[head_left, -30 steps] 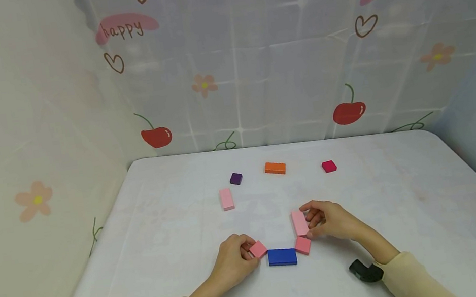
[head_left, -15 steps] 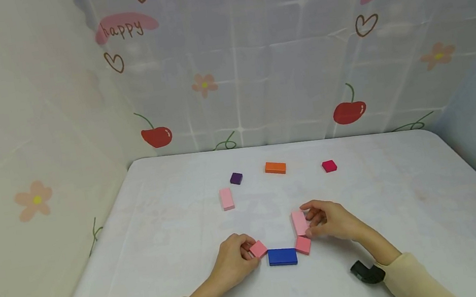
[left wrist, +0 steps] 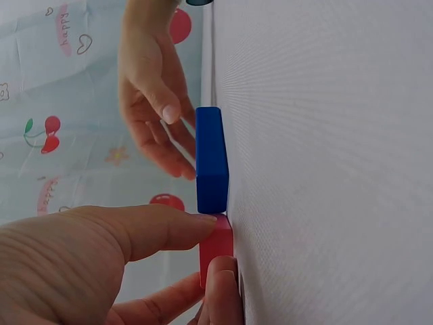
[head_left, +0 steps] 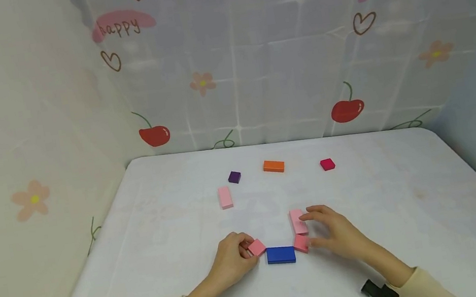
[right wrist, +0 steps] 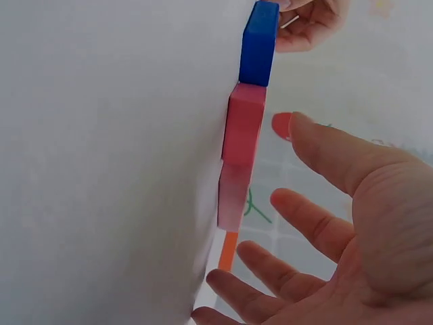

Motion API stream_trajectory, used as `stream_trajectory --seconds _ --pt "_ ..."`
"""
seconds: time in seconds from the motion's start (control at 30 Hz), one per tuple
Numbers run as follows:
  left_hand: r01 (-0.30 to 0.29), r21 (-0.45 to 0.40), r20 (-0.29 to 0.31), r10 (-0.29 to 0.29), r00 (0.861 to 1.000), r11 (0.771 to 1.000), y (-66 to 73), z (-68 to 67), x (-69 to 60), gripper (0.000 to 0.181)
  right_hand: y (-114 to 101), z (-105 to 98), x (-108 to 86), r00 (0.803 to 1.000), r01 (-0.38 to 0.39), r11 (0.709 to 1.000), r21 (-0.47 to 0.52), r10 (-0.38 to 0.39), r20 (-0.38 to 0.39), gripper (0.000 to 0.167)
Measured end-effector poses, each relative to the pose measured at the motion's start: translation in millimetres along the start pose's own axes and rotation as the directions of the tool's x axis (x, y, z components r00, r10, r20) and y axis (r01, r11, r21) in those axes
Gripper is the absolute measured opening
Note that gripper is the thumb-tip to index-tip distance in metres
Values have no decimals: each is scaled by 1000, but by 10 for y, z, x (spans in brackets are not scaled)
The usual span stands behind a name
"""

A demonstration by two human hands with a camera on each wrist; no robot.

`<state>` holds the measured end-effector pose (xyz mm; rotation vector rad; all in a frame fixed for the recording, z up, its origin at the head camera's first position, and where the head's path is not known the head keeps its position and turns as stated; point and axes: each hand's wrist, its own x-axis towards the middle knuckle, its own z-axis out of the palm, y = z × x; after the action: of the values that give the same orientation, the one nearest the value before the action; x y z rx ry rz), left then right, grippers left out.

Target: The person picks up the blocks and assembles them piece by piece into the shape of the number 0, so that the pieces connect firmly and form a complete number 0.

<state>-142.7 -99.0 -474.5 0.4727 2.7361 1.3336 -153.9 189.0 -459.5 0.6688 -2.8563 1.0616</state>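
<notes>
My left hand pinches a coral-pink square block between thumb and fingers. That block touches the left end of a blue rectangular block lying flat on the table. At the blue block's right end sits a second coral-pink block, with a light pink rectangular block touching its far side. Just right of these two, my right hand has its thumb and fingers spread. The right wrist view shows the fingers apart from the light pink block, with nothing held.
Farther back on the white table lie another light pink block, a purple block, an orange block and a red block. A printed curtain hangs behind the table's back edge.
My right hand has let go of the light pink block, opened its fingers and moved slightly right and nearer. The left hand keeps its pinch on the coral-pink block.
</notes>
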Motion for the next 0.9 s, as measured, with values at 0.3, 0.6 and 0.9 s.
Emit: stream_trajectory --seconds 0.3,0.6,0.9 --pt "2 -5 0 -2 1000 1000 -16 7 -8 26 -20 57 -38 1000 9 999 -42 -9 0 44" --pt "6 -1 6 -6 1000 1000 1 -1 -7 26 -6 97 -41 999 -33 995 -97 35 15 42" --pt "6 11 5 -6 1000 1000 14 -13 -1 26 -25 106 -48 999 -32 993 -114 32 -1 42"
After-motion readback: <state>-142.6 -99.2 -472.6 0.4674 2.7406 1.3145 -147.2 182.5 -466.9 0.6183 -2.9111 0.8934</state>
